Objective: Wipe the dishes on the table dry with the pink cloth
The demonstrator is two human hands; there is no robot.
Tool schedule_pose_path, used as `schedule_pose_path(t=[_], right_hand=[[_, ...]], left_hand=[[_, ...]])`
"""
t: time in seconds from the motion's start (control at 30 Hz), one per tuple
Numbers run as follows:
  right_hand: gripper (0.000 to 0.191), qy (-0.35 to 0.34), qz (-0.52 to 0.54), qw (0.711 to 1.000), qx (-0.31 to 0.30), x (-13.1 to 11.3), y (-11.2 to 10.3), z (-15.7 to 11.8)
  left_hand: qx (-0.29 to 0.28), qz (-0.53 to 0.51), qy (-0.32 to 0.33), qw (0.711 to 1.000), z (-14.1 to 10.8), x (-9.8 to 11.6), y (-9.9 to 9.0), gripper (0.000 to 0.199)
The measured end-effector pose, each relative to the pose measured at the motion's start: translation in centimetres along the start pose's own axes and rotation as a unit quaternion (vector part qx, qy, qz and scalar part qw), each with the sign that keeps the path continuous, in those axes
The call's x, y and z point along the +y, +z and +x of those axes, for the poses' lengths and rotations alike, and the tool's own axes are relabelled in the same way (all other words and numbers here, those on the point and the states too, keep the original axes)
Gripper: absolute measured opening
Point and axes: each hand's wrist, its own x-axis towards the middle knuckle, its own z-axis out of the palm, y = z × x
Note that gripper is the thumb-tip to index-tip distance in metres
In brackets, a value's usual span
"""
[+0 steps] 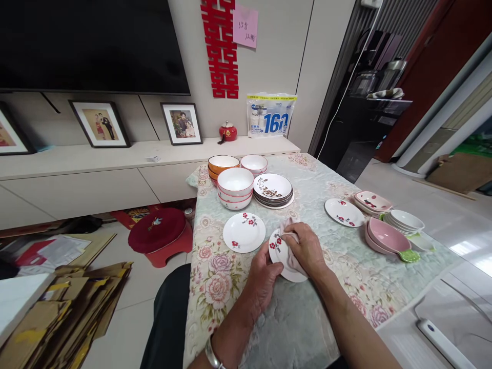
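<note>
My left hand (264, 279) grips the left edge of a white plate (283, 252) with red flowers, its thumb on the rim. Pressed on the plate's face is a pale pink cloth (292, 252), bunched under the fingers of my right hand (307, 249). Part of the plate is hidden by the cloth and that hand. Just left lies another flowered plate (244, 233), flat on the tablecloth (226, 277). Behind them stand a stack of white bowls (235, 188) with red rims and a stack of plates (272, 189) with a brown flower pattern.
Orange bowls (223, 165) and a pink-rimmed bowl (254, 164) stand at the back. To the right are a flowered plate (344, 212), rounded pink dishes (388, 237), small white bowls (405, 221) and strawberry-patterned dishes (372, 202). A red stool (157, 230) stands left of the table.
</note>
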Motion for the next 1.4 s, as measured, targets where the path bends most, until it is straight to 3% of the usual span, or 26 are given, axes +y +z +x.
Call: schedule_pose_path(t=[0.07, 0.13, 0.3, 0.37, 0.5, 0.63, 0.7, 0.83, 0.9, 1.0, 1.13, 1.23, 1.33, 1.4], right_hand=[[0.014, 0.038, -0.038, 0.997, 0.048, 0.6, 0.1, 0.0], [0.015, 0.033, -0.046, 0.996, 0.066, 0.4, 0.1, -0.1], [0.011, -0.122, 0.093, 0.987, -0.046, -2.0, 0.5, -0.6], [0.011, -0.148, 0.113, 0.98, -0.066, -2.4, 0.6, -0.5], [0.012, -0.059, 0.028, 0.998, 0.001, -0.6, 0.5, 0.3], [0.017, 0.041, -0.066, 0.995, 0.059, 1.2, 0.1, 0.9], [0.016, 0.01, -0.057, 0.997, 0.055, 0.9, 0.2, 0.6], [0.012, -0.125, 0.043, 0.991, -0.026, -1.2, 0.7, -0.2], [0.011, -0.14, 0.061, 0.987, -0.043, -1.6, 0.8, -0.2], [0.009, -0.084, 0.049, 0.995, -0.035, -1.1, 0.4, 0.4], [0.015, 0.066, 0.062, 0.994, -0.055, -0.1, -0.6, 0.8], [0.02, 0.144, 0.055, 0.988, -0.021, 0.3, -1.2, 0.6], [0.022, 0.195, 0.025, 0.98, 0.015, 0.5, -1.5, 0.3], [0.021, 0.193, 0.008, 0.981, 0.023, 0.7, -1.4, 0.3]], left_hand=[[-0.002, -0.003, -0.003, 1.0, 0.0, 0.1, 0.1, 0.063], [-0.004, 0.002, -0.005, 1.0, 0.0, 0.1, 0.1, 0.063], [-0.006, 0.012, 0.027, 1.0, 0.2, -0.4, -0.2, 0.058], [-0.005, 0.013, 0.038, 0.999, 0.2, -0.5, -0.3, 0.056], [-0.011, 0.016, 0.005, 1.0, 0.1, -0.1, -0.1, 0.061], [-0.019, 0.007, -0.004, 1.0, -0.1, 0.4, 0.2, 0.067], [-0.019, 0.01, 0.001, 1.0, -0.1, 0.4, 0.2, 0.066], [-0.005, 0.021, 0.017, 1.0, 0.1, -0.2, -0.1, 0.058], [-0.001, 0.025, 0.022, 0.999, 0.1, -0.4, -0.3, 0.055], [-0.011, 0.021, 0.008, 1.0, 0.1, -0.3, -0.3, 0.058], [-0.005, 0.011, -0.013, 1.0, -0.1, 0.2, -0.1, 0.06], [0.009, 0.004, -0.011, 1.0, -0.1, 0.4, 0.0, 0.06], [0.012, 0.006, -0.003, 1.0, 0.0, 0.2, 0.1, 0.062], [0.007, 0.025, -0.01, 1.0, 0.0, 0.1, 0.1, 0.06]])
